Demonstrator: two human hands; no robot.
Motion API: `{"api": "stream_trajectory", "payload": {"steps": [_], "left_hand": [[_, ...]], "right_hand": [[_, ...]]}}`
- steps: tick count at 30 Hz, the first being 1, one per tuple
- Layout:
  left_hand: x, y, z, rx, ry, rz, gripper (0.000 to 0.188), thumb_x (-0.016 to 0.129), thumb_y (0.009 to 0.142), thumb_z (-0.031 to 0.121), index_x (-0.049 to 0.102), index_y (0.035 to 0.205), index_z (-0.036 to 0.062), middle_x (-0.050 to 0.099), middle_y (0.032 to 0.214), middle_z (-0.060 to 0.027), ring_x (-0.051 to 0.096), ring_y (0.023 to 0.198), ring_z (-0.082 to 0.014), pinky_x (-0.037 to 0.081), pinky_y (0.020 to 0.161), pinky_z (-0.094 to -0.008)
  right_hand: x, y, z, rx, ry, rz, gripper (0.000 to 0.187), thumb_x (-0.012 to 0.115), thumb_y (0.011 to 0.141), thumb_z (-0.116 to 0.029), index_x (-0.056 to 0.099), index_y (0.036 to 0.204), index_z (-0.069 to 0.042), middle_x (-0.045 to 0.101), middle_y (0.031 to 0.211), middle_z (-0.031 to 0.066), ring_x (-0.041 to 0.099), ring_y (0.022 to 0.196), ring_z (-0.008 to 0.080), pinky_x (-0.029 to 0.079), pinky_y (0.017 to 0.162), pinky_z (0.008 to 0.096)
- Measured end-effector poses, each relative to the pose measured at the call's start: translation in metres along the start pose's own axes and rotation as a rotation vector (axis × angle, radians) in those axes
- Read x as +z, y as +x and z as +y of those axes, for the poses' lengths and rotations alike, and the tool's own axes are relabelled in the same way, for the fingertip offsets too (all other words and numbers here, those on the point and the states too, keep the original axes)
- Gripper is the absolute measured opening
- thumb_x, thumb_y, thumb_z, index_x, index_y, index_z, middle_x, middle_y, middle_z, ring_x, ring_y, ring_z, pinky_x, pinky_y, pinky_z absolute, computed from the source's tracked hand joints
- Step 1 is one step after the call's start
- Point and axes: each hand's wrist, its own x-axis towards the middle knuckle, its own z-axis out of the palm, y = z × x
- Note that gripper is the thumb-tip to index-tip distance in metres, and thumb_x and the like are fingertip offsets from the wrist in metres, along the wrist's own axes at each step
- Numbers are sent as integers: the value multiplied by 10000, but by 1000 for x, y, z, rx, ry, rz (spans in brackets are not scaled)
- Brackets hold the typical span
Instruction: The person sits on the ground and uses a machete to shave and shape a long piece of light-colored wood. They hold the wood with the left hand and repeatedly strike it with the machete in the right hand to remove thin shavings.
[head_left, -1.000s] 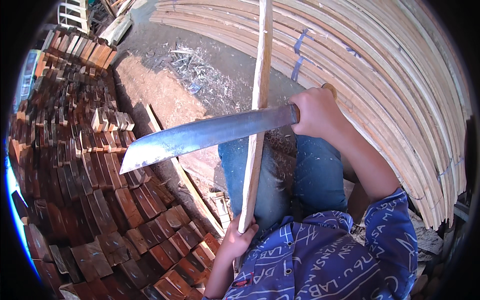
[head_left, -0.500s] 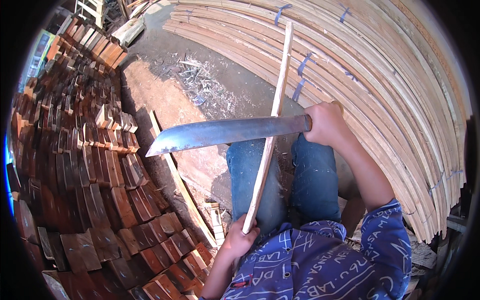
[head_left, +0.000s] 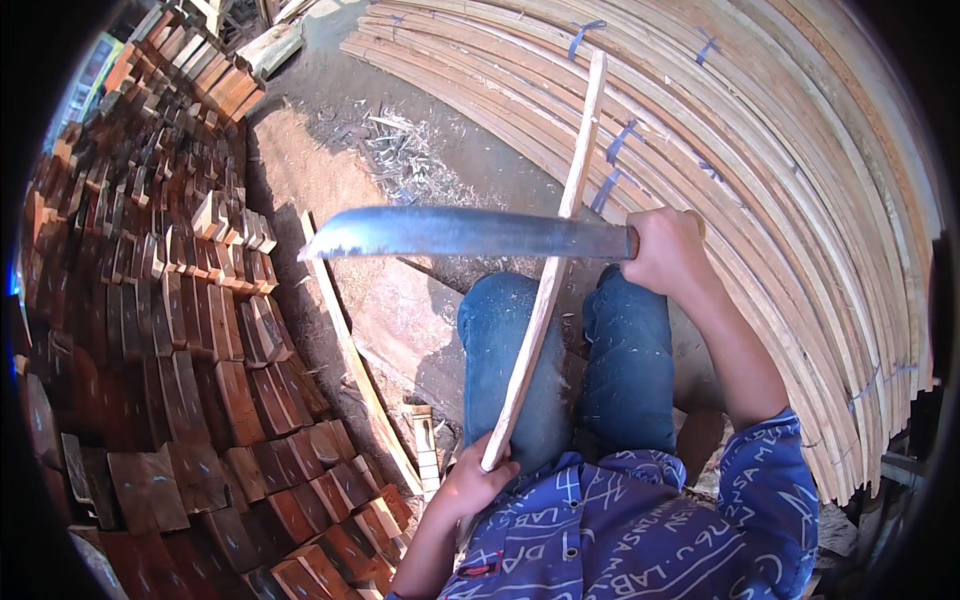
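Right hand [head_left: 668,250] gripping a machete [head_left: 460,233] crossing over the wooden slat [head_left: 548,285], left hand [head_left: 478,482] apparently closed round the slat's lower end, stacked slats [head_left: 780,180] beyond

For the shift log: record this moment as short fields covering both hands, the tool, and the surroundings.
left hand: grips the near end of a long pale wooden slat
right hand: closed on the handle of a big knife
big knife: broad steel blade held level, crossing over the slat, tip to the person's left
slat angle: leans away over the blue-jeaned knees
left side: stacked reddish wood blocks
right side: bundled pale slats with blue ties
ground: wood shavings
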Motion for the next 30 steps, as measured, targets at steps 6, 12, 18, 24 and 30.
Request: {"api": "stream_trajectory", "payload": {"steps": [6, 12, 18, 24, 30], "left_hand": [[-1, 4, 6, 33, 37, 16, 220, 705, 805, 136, 520, 883, 46, 523, 726, -67, 519, 675, -166, 435, 635, -331], [-2, 2, 11, -86, -56, -19, 206, 700, 820, 146, 519, 843, 51, 479, 667, -32, 479, 650, -140, 406, 604, -312], [-2, -5, 11, -2, -11, 22, 185, 699, 813, 115, 541, 875, 43, 497, 696, -18, 479, 660, -124, 403, 606, -300], [-3, 2, 19, -14, 40, 28, 201, 714, 806, 119, 547, 889, 44, 512, 706, -31, 502, 663, -136, 422, 615, -308], [2, 0, 12, -76, -13, 44, 193, 701, 817, 126, 535, 879, 49, 502, 708, -47, 501, 672, -148, 420, 622, -317]], "right_hand": [[-6, 3, 32, 275, 269, -53, 173, 675, 642, -153, 650, 689, 12, 636, 675, 220, 644, 679, 400, 516, 673, 472], [19, -27, -2, 4, 128, -153, 172, 693, 603, -176, 648, 669, -24, 637, 657, 193, 649, 682, 381, 520, 669, 460], [11, 13, 34, 3, 106, 109, 184, 683, 613, -153, 620, 668, 11, 593, 620, 222, 591, 611, 414, 459, 581, 463], [1, 11, 45, 318, 346, -10, 194, 678, 665, -147, 653, 718, 38, 628, 671, 240, 631, 636, 407, 512, 640, 443], [2, -11, 2, -53, 123, -141, 206, 701, 587, -179, 669, 697, -7, 634, 650, 205, 646, 645, 387, 526, 652, 455]]}}
